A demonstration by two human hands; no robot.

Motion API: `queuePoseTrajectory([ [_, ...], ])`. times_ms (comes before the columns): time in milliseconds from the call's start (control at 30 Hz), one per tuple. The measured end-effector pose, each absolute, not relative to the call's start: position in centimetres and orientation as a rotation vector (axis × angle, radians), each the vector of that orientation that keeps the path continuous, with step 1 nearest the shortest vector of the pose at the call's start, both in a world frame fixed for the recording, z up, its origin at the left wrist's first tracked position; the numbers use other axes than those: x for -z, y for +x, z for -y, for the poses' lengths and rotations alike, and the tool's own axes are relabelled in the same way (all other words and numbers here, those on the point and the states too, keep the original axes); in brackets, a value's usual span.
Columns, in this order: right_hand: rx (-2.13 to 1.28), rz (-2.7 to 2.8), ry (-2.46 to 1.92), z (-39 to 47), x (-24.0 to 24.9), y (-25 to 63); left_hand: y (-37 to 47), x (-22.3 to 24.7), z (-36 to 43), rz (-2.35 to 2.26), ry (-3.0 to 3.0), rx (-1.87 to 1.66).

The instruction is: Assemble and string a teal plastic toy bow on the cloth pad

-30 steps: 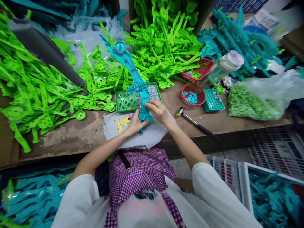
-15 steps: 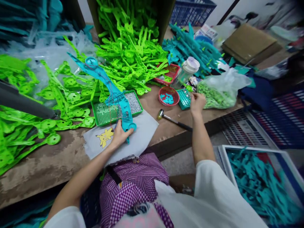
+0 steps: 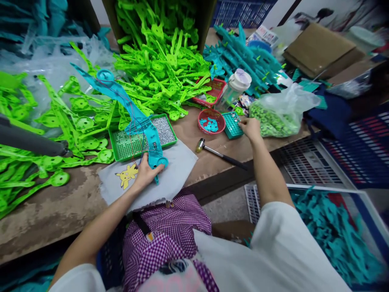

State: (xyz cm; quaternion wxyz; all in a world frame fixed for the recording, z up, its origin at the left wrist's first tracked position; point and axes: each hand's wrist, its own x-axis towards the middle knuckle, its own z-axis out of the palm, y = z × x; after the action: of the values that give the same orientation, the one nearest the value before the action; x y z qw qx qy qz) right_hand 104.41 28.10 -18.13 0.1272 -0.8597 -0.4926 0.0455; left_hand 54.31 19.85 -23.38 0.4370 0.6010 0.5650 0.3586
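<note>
Teal part stays held; right hand reached teal tray.

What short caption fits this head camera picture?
Left hand holds a teal plastic part on a grey cloth; right hand reaches a small teal tray.

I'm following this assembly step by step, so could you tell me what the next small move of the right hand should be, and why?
Probably pinch one small piece from the teal tray. The right hand rests at that tray's edge, fingers curled over it, while the left hand holds the teal plastic part flat on the grey cloth, seemingly awaiting a piece.
</note>
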Motion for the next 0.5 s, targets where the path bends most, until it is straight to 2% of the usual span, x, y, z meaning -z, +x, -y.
queuePoseTrajectory([
  [133,-0.281,1.362,-2.594,-28.7,17.2,104.4,54.4,23.1,-19.8,-1.336,1.448,-0.868],
  [333,-0.074,1.391,-2.671,-26.7,16.8,103.5,54.5,22.6,-19.6,-1.332,1.466,-0.907],
  [433,-0.035,1.408,-2.447,-25.0,16.0,99.7,54.6,22.3,-19.6,-1.327,1.469,-0.905],
  [500,0.029,1.508,-2.054,-23.8,15.9,94.1,54.6,22.3,-19.6,-1.316,1.474,-0.892],
])
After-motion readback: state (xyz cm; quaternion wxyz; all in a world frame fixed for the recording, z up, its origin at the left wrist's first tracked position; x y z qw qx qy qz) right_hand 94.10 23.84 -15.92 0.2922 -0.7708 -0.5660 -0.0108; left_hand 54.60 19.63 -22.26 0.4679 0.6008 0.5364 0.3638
